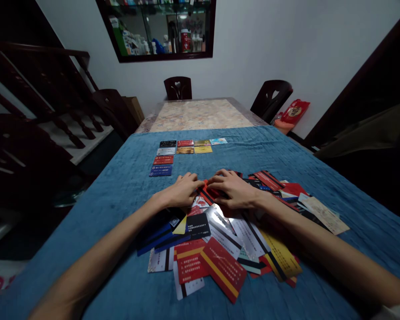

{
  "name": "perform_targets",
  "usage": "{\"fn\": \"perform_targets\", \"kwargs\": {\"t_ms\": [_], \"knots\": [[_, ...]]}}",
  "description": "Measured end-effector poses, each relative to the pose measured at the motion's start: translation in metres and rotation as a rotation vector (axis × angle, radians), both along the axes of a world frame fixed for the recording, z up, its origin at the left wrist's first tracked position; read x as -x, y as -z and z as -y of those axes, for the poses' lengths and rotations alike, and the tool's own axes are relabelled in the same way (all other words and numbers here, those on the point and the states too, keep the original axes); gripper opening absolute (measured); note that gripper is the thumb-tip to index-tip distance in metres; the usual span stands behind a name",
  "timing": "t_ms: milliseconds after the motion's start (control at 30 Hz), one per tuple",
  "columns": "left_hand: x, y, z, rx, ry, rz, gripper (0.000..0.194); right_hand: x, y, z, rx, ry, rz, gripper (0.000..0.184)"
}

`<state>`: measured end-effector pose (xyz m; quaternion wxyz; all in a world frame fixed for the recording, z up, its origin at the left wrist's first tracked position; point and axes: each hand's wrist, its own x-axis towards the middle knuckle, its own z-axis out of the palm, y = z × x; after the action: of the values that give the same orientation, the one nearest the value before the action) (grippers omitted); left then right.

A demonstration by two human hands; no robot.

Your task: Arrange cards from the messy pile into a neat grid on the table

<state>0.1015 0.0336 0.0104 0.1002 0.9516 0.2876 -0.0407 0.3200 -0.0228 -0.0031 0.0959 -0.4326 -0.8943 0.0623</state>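
A loose pile of plastic cards (193, 260), mostly red, silver, blue and yellow, lies overlapping on the blue cloth. At its far edge my left hand (184, 190) has its fingers curled at the left edge of a red card (206, 194) with a black stripe. My right hand (232, 190) bends over the same card from the right, its fingers closed on it and partly hiding it. Beyond my left hand, several cards are set out in neat rows: a black card (168, 144) stands at the corner, and a blue card (161, 170) ends the column.
The blue cloth (120, 213) covers the near part of the table, and a patterned tabletop (203, 113) shows beyond it. Dark chairs (178, 89) stand around. A red bag (296, 111) is at the right, and a wooden railing (43, 84) runs along the left.
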Motion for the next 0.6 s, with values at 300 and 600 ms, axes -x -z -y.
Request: {"fn": "perform_targets", "kwargs": {"t_ms": [300, 600], "knots": [[-0.001, 0.005, -0.004, 0.004, 0.075, 0.085, 0.034, 0.003, -0.005, 0.003, -0.006, 0.089, 0.076, 0.039], [0.004, 0.008, -0.011, 0.046, 0.101, 0.153, 0.04, 0.003, -0.003, 0.001, -0.046, 0.042, 0.087, 0.032]]}}
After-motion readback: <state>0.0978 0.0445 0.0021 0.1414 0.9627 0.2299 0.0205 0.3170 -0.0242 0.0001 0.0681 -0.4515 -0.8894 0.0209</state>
